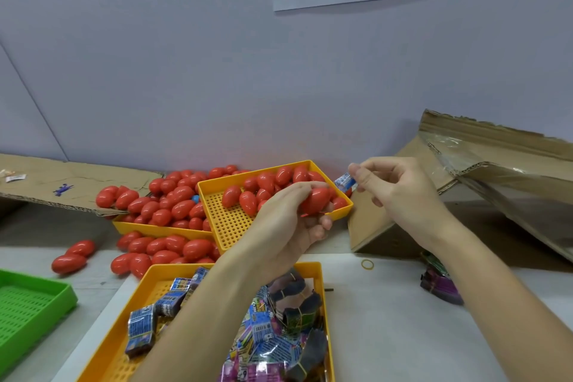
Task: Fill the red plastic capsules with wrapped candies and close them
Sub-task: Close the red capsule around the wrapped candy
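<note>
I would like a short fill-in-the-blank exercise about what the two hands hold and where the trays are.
1. The left hand grips a red ____.
2. The right hand pinches a small ____ candy.
3. The tray nearest the camera, holding wrapped candies, is ____ in colour.
4. At the left edge sits a ____ tray.

Missing words: capsule; blue; yellow; green
</note>
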A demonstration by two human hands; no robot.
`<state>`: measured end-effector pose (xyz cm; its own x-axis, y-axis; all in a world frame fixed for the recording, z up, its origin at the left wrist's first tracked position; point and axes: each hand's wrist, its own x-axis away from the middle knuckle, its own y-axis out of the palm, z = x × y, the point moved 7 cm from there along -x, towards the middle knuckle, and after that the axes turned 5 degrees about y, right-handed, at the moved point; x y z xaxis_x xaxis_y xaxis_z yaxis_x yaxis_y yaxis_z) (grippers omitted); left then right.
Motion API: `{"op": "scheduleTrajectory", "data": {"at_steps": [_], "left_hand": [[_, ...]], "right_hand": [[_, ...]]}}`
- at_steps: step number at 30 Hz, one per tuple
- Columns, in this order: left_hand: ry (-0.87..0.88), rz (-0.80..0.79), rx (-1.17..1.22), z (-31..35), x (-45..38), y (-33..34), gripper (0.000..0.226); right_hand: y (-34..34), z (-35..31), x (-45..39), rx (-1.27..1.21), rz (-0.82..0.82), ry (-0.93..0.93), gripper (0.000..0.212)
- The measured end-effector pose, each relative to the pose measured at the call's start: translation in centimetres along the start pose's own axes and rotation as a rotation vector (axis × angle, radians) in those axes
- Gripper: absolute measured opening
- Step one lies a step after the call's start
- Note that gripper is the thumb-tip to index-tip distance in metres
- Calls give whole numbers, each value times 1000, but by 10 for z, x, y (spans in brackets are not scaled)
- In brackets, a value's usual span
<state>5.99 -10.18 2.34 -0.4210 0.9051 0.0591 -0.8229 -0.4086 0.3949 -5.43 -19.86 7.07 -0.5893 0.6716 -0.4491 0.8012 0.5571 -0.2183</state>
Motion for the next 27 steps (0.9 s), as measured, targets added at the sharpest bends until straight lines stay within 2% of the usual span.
{"op": "scheduleTrajectory", "data": {"at_steps": [3,8,18,22,27], "left_hand": [[-7,-61,47,0,1,6,28],[76,-122,-26,4,4,8,20],[144,-167,-151,6,2,6,22],[169,-172,-225,7,3,7,22],[185,-138,-292,7,1,3,23]], "right_hand": [[1,1,0,3,-13,0,22],[3,-2,2,-6,-28,-11,27],[2,-2,3,89,-29,-11,22],[0,-3,3,141,-3,-7,8],[1,-3,3,178,-6,-1,7]]}}
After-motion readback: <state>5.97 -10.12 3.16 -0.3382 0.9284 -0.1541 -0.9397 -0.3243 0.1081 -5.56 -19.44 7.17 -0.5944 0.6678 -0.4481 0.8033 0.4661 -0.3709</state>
